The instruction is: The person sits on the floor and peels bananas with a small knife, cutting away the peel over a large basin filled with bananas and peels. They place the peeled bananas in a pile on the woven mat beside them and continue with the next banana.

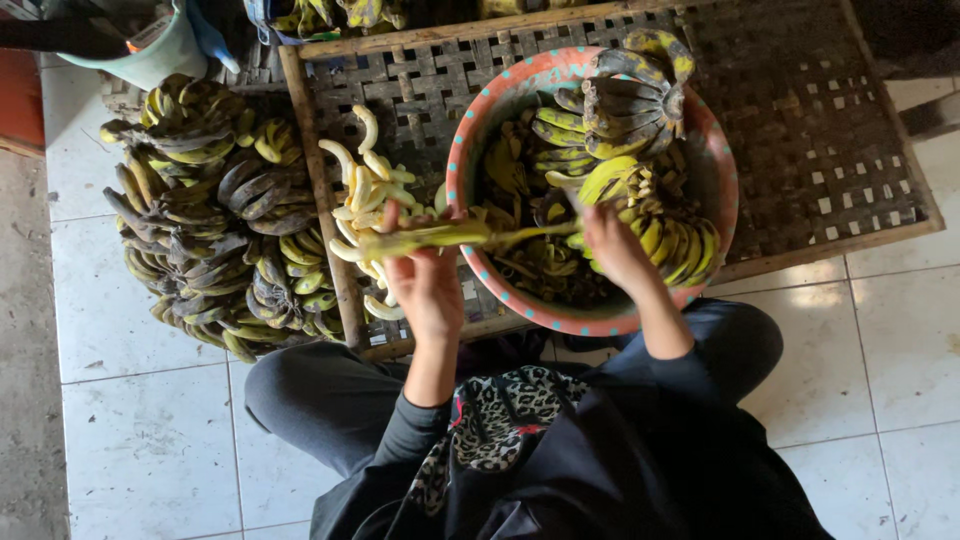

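My left hand (425,280) grips a yellow-green banana (425,237) held sideways in front of me. My right hand (612,245) holds a strip of its peel (535,232), stretched from the banana toward the right. Both hands hover over the near rim of a large pink basin (720,180) with pale blue dots. The basin holds bunches of dark-spotted yellow bananas (625,105) and loose peels. Just left of my left hand, a pile of pale peeled bananas (365,185) lies on a woven bamboo tray (800,110).
A big heap of unpeeled, blackened bananas (215,215) lies on the white tiled floor (150,450) at the left. A pale green bucket (150,50) stands at the top left. My legs in dark clothes sit folded below the tray.
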The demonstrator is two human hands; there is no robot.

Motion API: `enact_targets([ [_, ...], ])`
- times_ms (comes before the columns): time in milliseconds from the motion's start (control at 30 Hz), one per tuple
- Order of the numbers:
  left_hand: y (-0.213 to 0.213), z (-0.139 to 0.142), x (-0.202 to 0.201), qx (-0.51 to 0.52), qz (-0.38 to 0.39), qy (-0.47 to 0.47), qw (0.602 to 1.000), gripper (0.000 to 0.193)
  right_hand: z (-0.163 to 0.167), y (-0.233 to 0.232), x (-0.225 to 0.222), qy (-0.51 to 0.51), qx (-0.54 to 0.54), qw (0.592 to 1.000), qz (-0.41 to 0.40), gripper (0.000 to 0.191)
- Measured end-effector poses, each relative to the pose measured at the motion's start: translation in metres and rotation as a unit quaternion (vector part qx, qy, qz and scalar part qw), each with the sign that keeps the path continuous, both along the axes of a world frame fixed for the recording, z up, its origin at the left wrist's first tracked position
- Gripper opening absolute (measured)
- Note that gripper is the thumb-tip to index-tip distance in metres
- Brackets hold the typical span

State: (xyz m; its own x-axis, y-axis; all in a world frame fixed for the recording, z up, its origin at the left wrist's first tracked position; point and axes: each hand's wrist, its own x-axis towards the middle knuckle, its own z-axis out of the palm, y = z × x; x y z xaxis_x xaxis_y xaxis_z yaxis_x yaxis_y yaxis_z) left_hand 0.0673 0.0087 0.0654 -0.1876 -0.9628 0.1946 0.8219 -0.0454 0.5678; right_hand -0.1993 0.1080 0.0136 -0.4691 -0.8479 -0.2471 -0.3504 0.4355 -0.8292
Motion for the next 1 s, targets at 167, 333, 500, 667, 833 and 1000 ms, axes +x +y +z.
enact_targets([
  [167,-0.001,0.009,-0.006,0.106,-0.03,0.023,0.994,0.065,0.006,0.001,0.033,0.393,-0.033,0.917,0.063,0.036],
  [333,0.022,0.0,-0.034,0.076,-0.097,0.137,0.983,0.056,0.057,-0.005,0.089,0.054,-0.203,0.975,0.073,0.031],
  [500,0.03,-0.012,-0.041,0.131,-0.088,0.012,0.987,0.054,0.076,-0.016,0.112,0.135,-0.336,0.928,0.092,0.02],
  [667,0.024,-0.013,-0.039,0.118,-0.108,0.045,0.986,0.054,0.053,-0.016,0.109,0.095,-0.295,0.949,0.058,0.019],
  [833,0.016,-0.018,-0.036,0.11,-0.211,0.114,0.965,0.063,0.027,-0.019,0.097,-0.215,-0.198,0.954,-0.07,0.018],
  [1000,0.004,-0.043,-0.042,0.217,-0.209,0.036,0.953,0.059,0.02,-0.016,0.09,-0.022,-0.233,0.971,-0.039,0.024],
])
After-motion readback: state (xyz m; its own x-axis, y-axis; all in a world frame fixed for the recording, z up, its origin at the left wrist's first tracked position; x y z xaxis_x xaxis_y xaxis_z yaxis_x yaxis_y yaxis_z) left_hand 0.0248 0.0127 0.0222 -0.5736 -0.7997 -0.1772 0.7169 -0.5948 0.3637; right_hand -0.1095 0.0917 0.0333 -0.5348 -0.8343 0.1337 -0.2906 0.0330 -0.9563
